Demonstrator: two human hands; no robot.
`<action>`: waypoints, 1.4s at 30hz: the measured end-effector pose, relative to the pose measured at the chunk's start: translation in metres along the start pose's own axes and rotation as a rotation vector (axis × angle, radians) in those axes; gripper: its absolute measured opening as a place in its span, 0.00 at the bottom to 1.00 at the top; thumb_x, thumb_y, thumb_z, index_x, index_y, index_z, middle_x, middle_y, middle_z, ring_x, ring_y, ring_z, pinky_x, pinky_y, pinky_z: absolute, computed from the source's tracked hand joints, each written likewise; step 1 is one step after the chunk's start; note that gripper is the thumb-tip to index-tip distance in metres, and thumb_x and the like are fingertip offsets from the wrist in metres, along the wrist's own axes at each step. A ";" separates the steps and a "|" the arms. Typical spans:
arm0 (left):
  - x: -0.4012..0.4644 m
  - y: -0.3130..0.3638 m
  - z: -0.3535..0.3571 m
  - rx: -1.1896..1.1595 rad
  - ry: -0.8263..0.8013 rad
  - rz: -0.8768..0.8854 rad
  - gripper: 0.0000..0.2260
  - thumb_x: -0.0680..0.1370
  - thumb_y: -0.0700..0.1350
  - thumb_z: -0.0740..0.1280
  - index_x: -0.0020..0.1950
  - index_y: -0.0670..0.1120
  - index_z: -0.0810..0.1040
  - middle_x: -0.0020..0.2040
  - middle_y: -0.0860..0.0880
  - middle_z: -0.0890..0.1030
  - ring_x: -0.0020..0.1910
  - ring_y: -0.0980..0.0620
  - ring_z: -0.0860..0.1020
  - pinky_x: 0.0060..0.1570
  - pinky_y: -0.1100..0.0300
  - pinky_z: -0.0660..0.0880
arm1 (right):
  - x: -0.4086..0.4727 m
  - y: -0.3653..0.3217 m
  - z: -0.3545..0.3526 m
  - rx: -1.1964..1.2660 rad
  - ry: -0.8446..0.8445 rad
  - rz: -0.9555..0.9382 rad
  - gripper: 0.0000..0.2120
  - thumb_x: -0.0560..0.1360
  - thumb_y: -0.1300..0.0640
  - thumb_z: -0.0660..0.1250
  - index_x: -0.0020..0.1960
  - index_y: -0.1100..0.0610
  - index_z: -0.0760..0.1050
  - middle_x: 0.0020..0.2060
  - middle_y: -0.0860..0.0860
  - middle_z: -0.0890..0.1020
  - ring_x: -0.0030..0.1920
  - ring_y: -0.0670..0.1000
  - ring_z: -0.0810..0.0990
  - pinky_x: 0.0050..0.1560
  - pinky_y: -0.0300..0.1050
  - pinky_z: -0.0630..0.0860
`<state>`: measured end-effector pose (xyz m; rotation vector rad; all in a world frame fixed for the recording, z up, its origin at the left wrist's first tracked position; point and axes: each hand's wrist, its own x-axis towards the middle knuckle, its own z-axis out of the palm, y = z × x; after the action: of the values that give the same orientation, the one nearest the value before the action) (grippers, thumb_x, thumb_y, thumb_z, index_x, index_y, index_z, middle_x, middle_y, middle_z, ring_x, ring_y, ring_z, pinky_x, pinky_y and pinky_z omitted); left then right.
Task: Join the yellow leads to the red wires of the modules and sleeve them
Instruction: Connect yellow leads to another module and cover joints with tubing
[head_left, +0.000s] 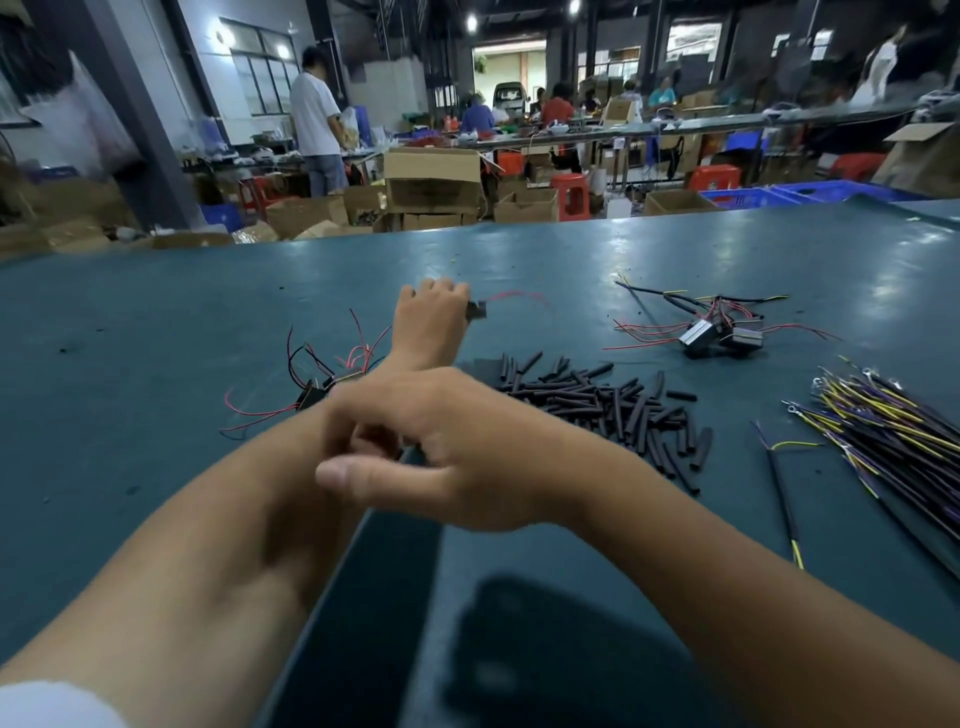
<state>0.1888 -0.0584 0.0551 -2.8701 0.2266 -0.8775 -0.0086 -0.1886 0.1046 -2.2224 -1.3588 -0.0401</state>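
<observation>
The left arm reaches far forward; the left hand (428, 322) pinches a small black module with red wires (480, 310). The right hand (441, 447) crosses over the left forearm, fingers loosely curled, holding nothing.

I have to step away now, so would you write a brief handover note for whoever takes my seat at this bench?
Left hand: reached far forward, gripping a small black module with red wires trailing.
Right hand: crossed over the left forearm, fingers loosely curled; I cannot tell whether it holds anything.
Unjoined modules lie on the left; black sleeves are piled in the middle; yellow leads are bundled on the right.
Done: a cluster of joined modules far right.
Left: join and sleeve the held module, then the left pile.
</observation>
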 end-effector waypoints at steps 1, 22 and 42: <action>0.005 -0.004 -0.010 -0.087 0.050 -0.035 0.10 0.81 0.46 0.65 0.59 0.43 0.77 0.57 0.42 0.78 0.58 0.40 0.75 0.56 0.48 0.69 | -0.001 0.003 -0.003 0.065 0.047 0.039 0.07 0.80 0.49 0.66 0.50 0.52 0.78 0.44 0.47 0.81 0.46 0.48 0.80 0.51 0.51 0.77; 0.014 0.005 -0.208 -2.054 0.270 -0.385 0.08 0.83 0.42 0.65 0.49 0.38 0.71 0.42 0.43 0.76 0.38 0.51 0.76 0.42 0.60 0.78 | -0.020 0.110 -0.019 0.380 0.852 0.694 0.41 0.73 0.44 0.74 0.75 0.46 0.50 0.71 0.58 0.66 0.67 0.56 0.71 0.66 0.57 0.72; -0.172 0.018 -0.161 -2.300 -0.281 -0.371 0.01 0.76 0.37 0.64 0.46 0.41 0.74 0.50 0.42 0.82 0.44 0.47 0.83 0.46 0.60 0.80 | -0.150 0.026 -0.009 0.279 0.714 0.515 0.09 0.74 0.66 0.72 0.45 0.52 0.81 0.34 0.50 0.85 0.34 0.48 0.85 0.40 0.38 0.79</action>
<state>-0.0444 -0.0579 0.0912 -4.9848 1.5454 0.5361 -0.0582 -0.3245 0.0573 -1.9628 -0.3747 -0.3902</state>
